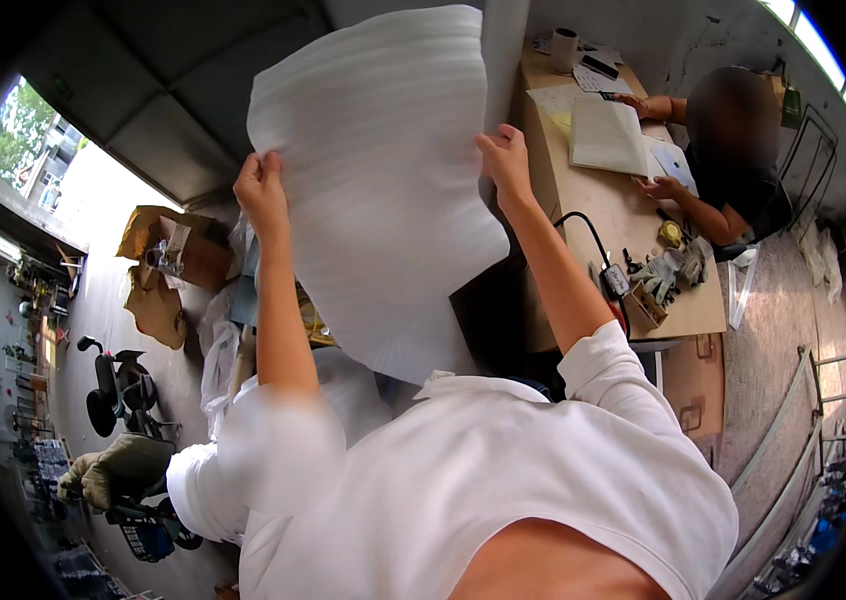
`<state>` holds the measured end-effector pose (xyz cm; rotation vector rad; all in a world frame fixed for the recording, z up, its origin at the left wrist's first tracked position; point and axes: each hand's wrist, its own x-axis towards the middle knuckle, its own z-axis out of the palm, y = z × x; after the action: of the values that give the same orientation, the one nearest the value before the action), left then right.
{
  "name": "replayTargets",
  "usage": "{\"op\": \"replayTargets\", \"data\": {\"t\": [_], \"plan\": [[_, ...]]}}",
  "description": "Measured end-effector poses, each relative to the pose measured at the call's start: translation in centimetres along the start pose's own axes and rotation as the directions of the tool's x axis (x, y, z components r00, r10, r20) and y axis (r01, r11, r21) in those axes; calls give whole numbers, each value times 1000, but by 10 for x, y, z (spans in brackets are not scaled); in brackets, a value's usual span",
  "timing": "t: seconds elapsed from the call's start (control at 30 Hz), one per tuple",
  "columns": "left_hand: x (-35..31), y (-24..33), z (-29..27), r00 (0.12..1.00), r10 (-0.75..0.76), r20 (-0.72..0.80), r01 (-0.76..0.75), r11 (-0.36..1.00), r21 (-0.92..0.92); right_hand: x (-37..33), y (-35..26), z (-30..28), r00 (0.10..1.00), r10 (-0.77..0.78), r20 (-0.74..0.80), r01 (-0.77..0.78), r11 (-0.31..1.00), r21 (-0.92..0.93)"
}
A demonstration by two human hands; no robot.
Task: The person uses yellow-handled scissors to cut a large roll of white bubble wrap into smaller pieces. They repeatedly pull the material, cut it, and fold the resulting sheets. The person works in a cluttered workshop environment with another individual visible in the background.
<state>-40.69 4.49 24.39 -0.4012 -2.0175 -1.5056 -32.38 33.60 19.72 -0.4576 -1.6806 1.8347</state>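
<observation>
A person in a white shirt holds up a large white foam sheet (383,190) in front of them. Their left hand (261,190) grips its left edge and their right hand (505,160) pinches its right edge. Beyond, another person sits at a wooden table (603,215) with an open notebook (607,135) and grey work gloves (671,270).

One foam sheet (383,180), two hands (261,190) (505,158), one cup (564,48).
</observation>
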Motion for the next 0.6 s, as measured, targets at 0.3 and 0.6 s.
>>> {"op": "replayTargets", "data": {"t": [0.3, 0.6], "plan": [[156, 73, -167, 836, 543, 84, -489, 666, 563, -62, -11, 19, 415, 193, 889, 71, 967, -243], [174, 216, -107, 353, 616, 704, -904, 30, 427, -217, -47, 112, -182, -59, 981, 435, 890, 134]]}}
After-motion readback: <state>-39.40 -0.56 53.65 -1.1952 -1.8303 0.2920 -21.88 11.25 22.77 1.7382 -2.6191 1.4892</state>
